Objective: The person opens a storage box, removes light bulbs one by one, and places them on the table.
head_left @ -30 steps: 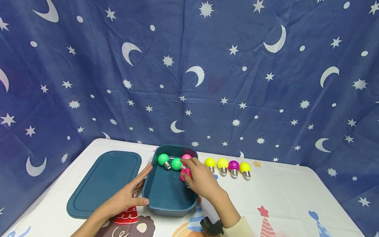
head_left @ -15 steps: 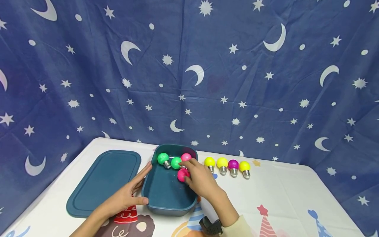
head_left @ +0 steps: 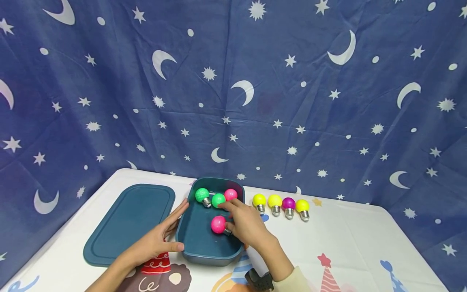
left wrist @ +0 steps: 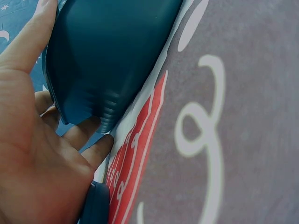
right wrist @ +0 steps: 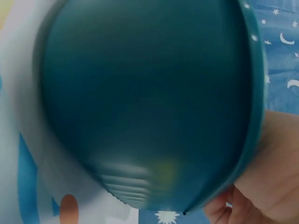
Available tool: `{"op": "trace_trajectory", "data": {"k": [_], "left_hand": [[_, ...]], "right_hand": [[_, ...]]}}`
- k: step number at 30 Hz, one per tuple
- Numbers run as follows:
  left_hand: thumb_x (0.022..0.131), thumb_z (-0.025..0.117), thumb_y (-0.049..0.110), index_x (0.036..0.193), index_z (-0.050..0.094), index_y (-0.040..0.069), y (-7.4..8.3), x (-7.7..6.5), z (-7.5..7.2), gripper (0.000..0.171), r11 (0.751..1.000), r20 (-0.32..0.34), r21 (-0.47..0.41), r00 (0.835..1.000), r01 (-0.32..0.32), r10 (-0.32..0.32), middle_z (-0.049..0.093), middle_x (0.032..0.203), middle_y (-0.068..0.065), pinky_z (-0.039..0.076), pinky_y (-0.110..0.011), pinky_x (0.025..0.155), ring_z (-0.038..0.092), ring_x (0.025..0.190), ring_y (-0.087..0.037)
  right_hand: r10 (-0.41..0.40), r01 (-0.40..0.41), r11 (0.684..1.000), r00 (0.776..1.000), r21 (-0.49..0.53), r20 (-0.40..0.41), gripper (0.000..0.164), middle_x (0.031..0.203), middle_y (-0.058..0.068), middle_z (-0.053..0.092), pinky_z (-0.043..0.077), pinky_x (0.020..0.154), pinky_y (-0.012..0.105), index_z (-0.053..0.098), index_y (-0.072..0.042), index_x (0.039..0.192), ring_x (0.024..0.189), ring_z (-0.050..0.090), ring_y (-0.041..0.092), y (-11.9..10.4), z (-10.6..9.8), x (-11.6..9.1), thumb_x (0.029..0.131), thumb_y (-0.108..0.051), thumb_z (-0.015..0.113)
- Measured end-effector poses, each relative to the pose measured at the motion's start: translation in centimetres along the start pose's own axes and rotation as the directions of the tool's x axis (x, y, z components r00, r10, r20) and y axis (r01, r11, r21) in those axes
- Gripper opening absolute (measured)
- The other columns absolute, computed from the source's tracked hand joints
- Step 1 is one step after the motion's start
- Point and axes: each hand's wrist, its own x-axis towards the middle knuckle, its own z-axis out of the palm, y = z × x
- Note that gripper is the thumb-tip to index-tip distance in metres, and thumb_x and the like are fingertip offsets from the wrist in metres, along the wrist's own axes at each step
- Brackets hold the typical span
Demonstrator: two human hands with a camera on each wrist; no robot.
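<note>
A dark teal box point(head_left: 197, 243) holds several round light bulbs with silver screw bases. At its back lie a textured green bulb point(head_left: 202, 194), a smooth green bulb point(head_left: 218, 199) and a pink bulb point(head_left: 230, 194). Another pink bulb point(head_left: 218, 224) lies nearer the middle, its base pointing right. My right hand point(head_left: 249, 225) reaches over the right rim, its index fingertip at the smooth green bulb and thumb beside the nearer pink bulb's base. My left hand point(head_left: 155, 241) rests its straight fingers and thumb against the box's left side. In the left wrist view, fingers touch the box wall point(left wrist: 107, 56).
A flat teal lid point(head_left: 129, 225) lies left of the box. Right of the box stand a row of yellow bulbs point(head_left: 275, 200) and a purple bulb point(head_left: 288, 203) on the white patterned tablecloth point(head_left: 350, 239). A blue star-and-moon curtain point(head_left: 233, 101) hangs behind.
The nearer pink bulb has moved left and toward me inside the box, out from under my right fingers. My left hand and the box have stayed in place.
</note>
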Motion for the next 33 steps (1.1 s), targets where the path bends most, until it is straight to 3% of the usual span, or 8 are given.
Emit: {"op": "trace_trajectory", "data": {"k": [7,15,25,33], "left_hand": [[0.075,0.069,0.003,0.144,0.013,0.025,0.2,-0.1,0.0,0.092,1.0,-0.006,0.015,1.0,0.02,-0.02,-0.001,0.149,0.001,0.026,-0.021,0.098,0.012,0.132,-0.021],[0.076,0.068,0.003,0.144,0.012,0.026,0.3,-0.1,0.0,0.09,0.999,0.002,0.007,0.999,0.034,-0.034,-0.001,0.149,0.0,0.026,-0.019,0.098,0.014,0.132,-0.029],[0.077,0.068,0.003,0.144,0.012,0.026,0.3,0.0,0.0,0.09,0.999,0.003,0.013,0.999,0.038,-0.038,-0.001,0.149,0.0,0.026,-0.021,0.098,0.014,0.131,-0.031],[0.077,0.067,0.003,0.144,0.012,0.025,0.3,0.0,0.1,0.089,0.999,0.005,0.01,0.999,0.04,-0.04,-0.001,0.149,0.001,0.026,-0.02,0.098,0.013,0.132,-0.027]], "right_hand": [[-0.014,0.016,0.993,1.0,-0.113,0.015,0.048,0.106,-0.002,0.059,0.046,0.066,0.033,0.059,-0.022,0.115,0.075,0.059,0.015,-0.8,0.7,0.2,0.07,-0.024,0.075],[-0.023,0.024,1.0,0.996,-0.008,0.088,0.045,0.106,-0.003,0.058,0.049,0.069,0.033,0.059,-0.022,0.116,0.085,0.057,0.01,-1.5,1.4,0.2,0.073,-0.024,0.073],[-0.08,0.093,0.991,0.989,-0.101,0.122,0.049,0.1,-0.005,0.06,0.048,0.068,0.032,0.056,-0.028,0.119,0.083,0.059,0.011,-1.2,1.8,0.1,0.073,-0.036,0.072],[-0.072,0.082,0.993,0.991,-0.084,0.116,0.046,0.102,-0.005,0.059,0.048,0.069,0.033,0.056,-0.026,0.117,0.085,0.059,0.012,-1.1,1.9,0.0,0.074,-0.035,0.071]]}}
